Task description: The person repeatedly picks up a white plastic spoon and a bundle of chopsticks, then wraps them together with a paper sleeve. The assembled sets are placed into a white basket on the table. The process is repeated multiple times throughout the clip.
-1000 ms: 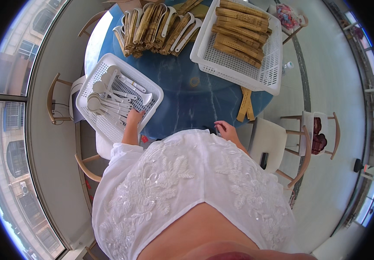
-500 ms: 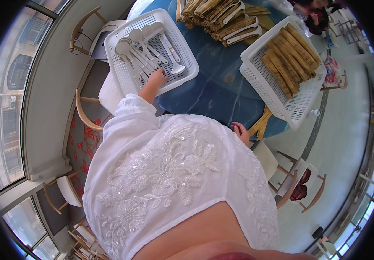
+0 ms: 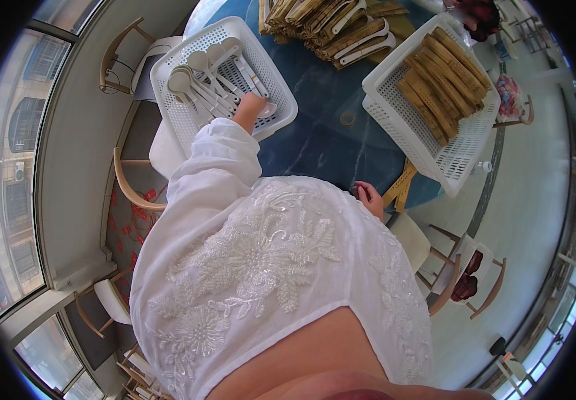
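My left hand (image 3: 251,107) is down inside a white perforated plastic basket (image 3: 286,113), over the handles of white long-handled spoons and ladles. Its fingers are hidden from view, so whether they grip one cannot be told. Several white spoons (image 3: 198,63) lie in the basket with their bowls toward the far left. A white ladle (image 3: 269,111) shows its bowl beside my hand. My right hand (image 3: 370,199) rests low at the near table edge, its fingers curled together, with nothing visible in them. Beside it are flat yellow-brown strips (image 3: 402,187).
A second white basket (image 3: 401,143) on the right holds brown slatted bundles (image 3: 444,87). A pile of similar bundles (image 3: 321,27) with white handle-like pieces lies at the far side. A small ring (image 3: 348,119) is on the blue table (image 3: 314,147). Chairs (image 3: 134,177) stand around.
My left hand has moved right and slightly farther within the basket, toward the ladle, and its fingers have gone out of sight. The view has shifted slightly; my right hand stays by the table edge.
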`<state>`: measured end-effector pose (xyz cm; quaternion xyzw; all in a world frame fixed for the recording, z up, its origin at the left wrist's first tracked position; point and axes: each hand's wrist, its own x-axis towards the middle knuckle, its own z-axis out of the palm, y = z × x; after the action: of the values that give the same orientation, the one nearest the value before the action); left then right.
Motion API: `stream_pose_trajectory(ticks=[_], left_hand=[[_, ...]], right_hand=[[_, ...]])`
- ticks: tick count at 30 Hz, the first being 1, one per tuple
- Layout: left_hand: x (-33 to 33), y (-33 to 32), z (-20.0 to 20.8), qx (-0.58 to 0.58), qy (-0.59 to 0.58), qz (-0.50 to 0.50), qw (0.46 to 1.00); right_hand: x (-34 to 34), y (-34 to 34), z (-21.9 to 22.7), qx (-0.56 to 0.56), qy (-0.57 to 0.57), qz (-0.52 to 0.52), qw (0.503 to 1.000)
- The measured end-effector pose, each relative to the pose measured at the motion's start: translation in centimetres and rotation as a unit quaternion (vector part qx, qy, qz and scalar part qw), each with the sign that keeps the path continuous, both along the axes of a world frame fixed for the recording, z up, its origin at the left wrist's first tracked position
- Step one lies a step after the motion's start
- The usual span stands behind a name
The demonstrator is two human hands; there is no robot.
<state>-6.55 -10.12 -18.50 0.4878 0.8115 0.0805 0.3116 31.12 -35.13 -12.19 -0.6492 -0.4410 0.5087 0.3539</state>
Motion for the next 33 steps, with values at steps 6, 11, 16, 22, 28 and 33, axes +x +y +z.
stream_pose_trajectory(ticks=[6,11,16,22,28,33], left_hand=[[-0.3,1.6,-1.8,-0.012,-0.117,0.149,0.982],[-2.2,-0.4,0.0,-0.019,-0.375,0.270,0.886],[-3.3,-6.5,5.6,0.157,-0.259,0.104,0.947],[1.2,-11.6,17.5,0.205,0.027,-0.301,0.931],[9.4,-13.2,21.1,0.296,0.056,-0.519,0.800],[13.6,-13.7,23.4,0.356,0.021,-0.569,0.741]], right_hand=[[0.7,-0.6,-0.5,0.014,0.001,-0.017,1.000],[1.0,-0.1,-0.1,0.022,-0.005,-0.012,1.000],[-0.1,2.0,4.1,0.073,-0.016,-0.018,0.997],[-3.3,6.3,13.7,0.402,-0.310,0.138,0.851],[-5.3,7.4,14.6,0.424,-0.384,0.230,0.787],[-2.1,4.5,11.5,0.227,-0.317,0.205,0.898]])
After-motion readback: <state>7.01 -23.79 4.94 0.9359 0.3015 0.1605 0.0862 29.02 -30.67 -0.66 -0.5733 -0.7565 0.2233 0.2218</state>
